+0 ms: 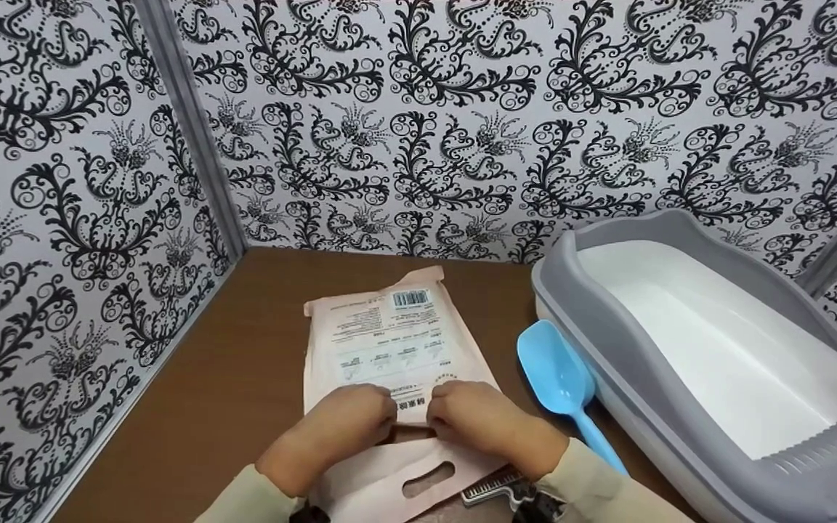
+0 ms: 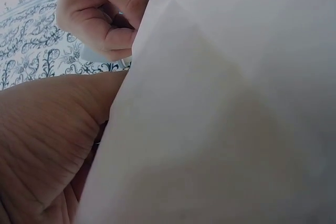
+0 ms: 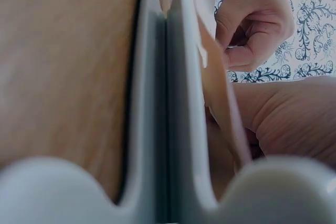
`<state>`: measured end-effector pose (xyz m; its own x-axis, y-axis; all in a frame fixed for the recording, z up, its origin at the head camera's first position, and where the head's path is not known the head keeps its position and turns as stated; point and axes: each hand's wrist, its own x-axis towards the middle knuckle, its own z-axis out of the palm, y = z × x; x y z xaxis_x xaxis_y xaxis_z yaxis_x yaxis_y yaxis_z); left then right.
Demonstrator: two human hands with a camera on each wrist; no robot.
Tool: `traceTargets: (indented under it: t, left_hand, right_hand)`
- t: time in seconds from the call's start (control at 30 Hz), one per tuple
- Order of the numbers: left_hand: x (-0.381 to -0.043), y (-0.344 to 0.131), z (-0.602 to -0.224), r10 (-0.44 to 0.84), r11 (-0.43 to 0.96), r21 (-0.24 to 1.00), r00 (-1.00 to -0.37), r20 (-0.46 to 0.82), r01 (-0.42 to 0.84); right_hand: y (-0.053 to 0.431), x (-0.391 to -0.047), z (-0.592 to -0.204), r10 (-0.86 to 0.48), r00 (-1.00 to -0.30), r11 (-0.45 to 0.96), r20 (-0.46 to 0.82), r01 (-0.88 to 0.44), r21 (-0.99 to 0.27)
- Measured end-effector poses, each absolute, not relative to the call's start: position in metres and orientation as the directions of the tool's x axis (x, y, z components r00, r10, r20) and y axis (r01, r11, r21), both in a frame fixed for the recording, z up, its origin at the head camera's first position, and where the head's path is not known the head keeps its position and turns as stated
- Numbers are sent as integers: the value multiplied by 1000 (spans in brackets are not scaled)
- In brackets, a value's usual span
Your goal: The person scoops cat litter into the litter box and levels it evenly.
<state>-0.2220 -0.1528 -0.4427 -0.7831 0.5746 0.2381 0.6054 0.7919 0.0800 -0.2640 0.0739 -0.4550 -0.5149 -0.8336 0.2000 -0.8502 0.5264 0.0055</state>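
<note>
A pale pink printed bag [image 1: 389, 341] lies flat on the table, its barcode end away from me. My left hand [image 1: 353, 418] and right hand [image 1: 471, 418] grip its near edge side by side, fingers curled. Between them and just below is a dark gap. Nearer to me lies the bag's pale handle strip [image 1: 360, 479] with an oval hole; whether it is fully detached I cannot tell. In the left wrist view, pale bag material [image 2: 220, 103] fills most of the picture. The right wrist view shows the thin edge of the bag [image 3: 223, 93] beside both hands.
A blue scoop [image 1: 553, 370] lies right of the bag, against a grey-rimmed white litter box [image 1: 615, 312]. A ridged black-and-white object [image 1: 491, 487] sits partly under my right wrist. Pale parallel plastic bars [image 3: 181, 103] stand close in the right wrist view. Patterned walls [image 1: 389, 145] border the brown table [image 1: 222, 349].
</note>
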Motion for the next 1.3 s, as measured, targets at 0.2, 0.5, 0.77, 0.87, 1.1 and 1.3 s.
traceTargets:
  t: [0.2,0.5,0.77,0.87,1.1,1.3]
  left_hand:
    - [-223,-153,-443,571,792,101,-790,225,602]
    - [-229,-158,-447,574,781,165,-797,189,602]
    - [-233,-162,-448,579,765,235,-800,158,600]
    - [-233,-163,-447,580,759,253,-799,158,600]
    - [-233,-163,-448,583,752,269,-798,155,602]
    - [-234,-165,-448,580,757,266,-801,147,597]
  right_hand:
    - [74,-263,-455,-821,-525,533,225,-846,-25]
    - [74,-263,-455,-816,-537,545,213,-838,-26]
    - [76,-267,-455,-816,-542,547,198,-837,-39]
    - [76,-267,-455,-818,-541,544,195,-838,-42]
    - [77,-267,-454,-829,-533,530,168,-845,-68]
    - [78,-267,-454,-825,-544,539,153,-839,-76]
